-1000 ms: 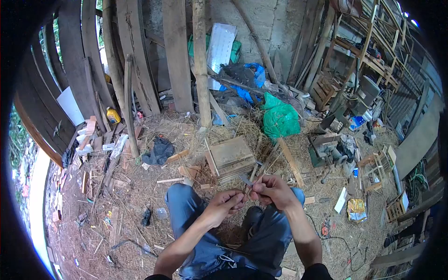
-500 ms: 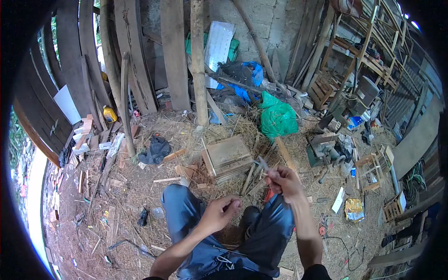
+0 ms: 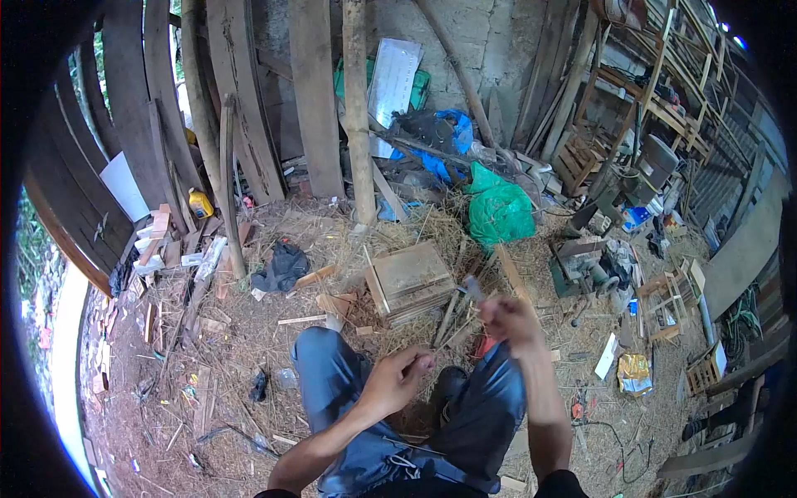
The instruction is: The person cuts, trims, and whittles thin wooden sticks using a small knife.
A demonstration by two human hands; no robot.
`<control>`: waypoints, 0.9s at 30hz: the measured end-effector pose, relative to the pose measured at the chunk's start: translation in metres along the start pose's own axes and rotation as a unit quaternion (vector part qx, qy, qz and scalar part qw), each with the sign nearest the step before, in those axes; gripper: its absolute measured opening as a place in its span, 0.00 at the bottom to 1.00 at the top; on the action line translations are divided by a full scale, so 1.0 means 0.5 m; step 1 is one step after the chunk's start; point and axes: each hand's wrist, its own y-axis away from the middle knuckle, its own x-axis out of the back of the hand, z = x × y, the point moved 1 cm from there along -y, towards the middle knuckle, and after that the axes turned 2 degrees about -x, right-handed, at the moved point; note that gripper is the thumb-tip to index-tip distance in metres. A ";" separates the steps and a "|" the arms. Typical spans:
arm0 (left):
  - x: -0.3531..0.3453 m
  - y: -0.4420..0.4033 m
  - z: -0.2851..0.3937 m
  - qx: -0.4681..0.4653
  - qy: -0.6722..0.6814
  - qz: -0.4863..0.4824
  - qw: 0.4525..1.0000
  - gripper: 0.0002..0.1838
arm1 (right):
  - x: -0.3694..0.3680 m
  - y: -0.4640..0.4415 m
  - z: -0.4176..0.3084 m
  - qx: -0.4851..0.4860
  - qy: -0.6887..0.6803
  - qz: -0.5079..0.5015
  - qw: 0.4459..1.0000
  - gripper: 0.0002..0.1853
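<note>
Left arm: comes up from the lower edge, forearm slanting inward; left hand (image 3: 392, 383) above the gap between the knees, nearer the left knee (image 3: 320, 353).
Right arm: forearm close to upright in view, bent at the wrist; right hand (image 3: 510, 322) above the right knee (image 3: 501, 358), farther forward than the left hand and well apart from it.
Hard to make out: right hand blurred, individual fingers not separable; far end of the flat pale piece (image 3: 474, 289) smeared, so its material and edge cannot be read.
Cut off: both upper arms, at dark sleeves (image 3: 564, 484) along the lower edge; corners of the view black.
Partly hidden: red item (image 3: 485, 344) beside the right knee, below the right hand; shape unclear. Dark shoe (image 3: 452, 383) between the legs, partly covered.
Left fingers: curled inward, tips near the thumb; cannot tell whether they meet or pinch anything small.
Right fingers: closed together on the near end of the flat pale piece, which sticks out forward and toward the left.
Flat pale piece: in the right hand, just beyond its fingertips, raised in front of the wooden box (image 3: 409, 270) and to the right of it.
Ground: straw and wood scraps around the box.
</note>
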 end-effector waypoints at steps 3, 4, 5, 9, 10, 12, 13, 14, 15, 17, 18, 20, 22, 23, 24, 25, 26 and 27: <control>0.023 0.018 -0.032 0.003 0.045 -0.006 0.999 0.09 | 0.073 -0.021 -0.015 -0.009 -0.085 0.026 0.996 0.06; 0.025 0.016 -0.044 -0.004 0.071 -0.008 0.997 0.11 | 0.075 -0.020 -0.020 0.017 -0.101 0.021 0.995 0.06; 0.024 0.010 -0.054 -0.004 0.071 -0.006 0.997 0.11 | 0.074 -0.020 -0.024 0.043 -0.116 0.015 0.992 0.08; 0.017 -0.026 -0.049 0.197 0.340 -0.049 0.918 0.11 | -0.059 0.045 -0.022 0.004 -0.056 -0.077 0.995 0.10; 0.011 -0.032 -0.043 0.227 0.420 -0.077 0.875 0.10 | -0.089 0.054 -0.016 -0.016 -0.037 -0.105 0.994 0.11; -0.001 -0.038 -0.043 0.224 0.442 -0.096 0.863 0.10 | -0.123 0.057 0.004 -0.012 -0.058 -0.152 0.987 0.10; -0.002 -0.039 -0.040 0.220 0.465 -0.111 0.850 0.09 | -0.132 0.057 0.011 -0.007 -0.076 -0.203 0.976 0.10; 0.001 -0.037 -0.039 0.222 0.465 -0.111 0.850 0.09 | -0.125 0.053 0.012 -0.009 -0.079 -0.202 0.976 0.10; 0.007 -0.036 -0.037 0.239 0.466 -0.114 0.844 0.09 | -0.114 0.046 0.009 -0.027 -0.054 -0.200 0.978 0.09; 0.012 -0.035 -0.039 0.255 0.468 -0.114 0.838 0.09 | -0.113 0.042 0.006 -0.048 -0.048 -0.196 0.978 0.06; 0.009 -0.033 -0.049 0.259 0.498 -0.129 0.818 0.09 | -0.114 0.042 0.006 -0.050 -0.046 -0.198 0.978 0.06; 0.003 -0.035 -0.061 0.261 0.527 -0.144 0.796 0.08 | -0.110 0.038 0.004 -0.048 -0.033 -0.186 0.981 0.07; -0.003 -0.033 -0.067 0.281 0.555 -0.143 0.770 0.08 | -0.103 0.033 0.009 -0.057 -0.030 -0.185 0.981 0.08; -0.002 -0.031 -0.066 0.281 0.555 -0.143 0.769 0.08 | -0.100 0.031 0.010 -0.065 -0.027 -0.184 0.980 0.08; -0.001 -0.029 -0.064 0.289 0.560 -0.141 0.763 0.08 | -0.101 0.031 0.008 -0.065 -0.027 -0.184 0.980 0.08; 0.001 -0.028 -0.063 0.296 0.565 -0.139 0.758 0.08 | -0.102 0.032 0.003 -0.059 -0.023 -0.186 0.981 0.08; 0.002 -0.027 -0.064 0.297 0.564 -0.140 0.757 0.08 | -0.103 0.033 0.001 -0.052 -0.019 -0.187 0.981 0.09; 0.003 -0.027 -0.064 0.297 0.569 -0.137 0.755 0.07 | -0.104 0.033 0.002 -0.052 -0.020 -0.186 0.981 0.09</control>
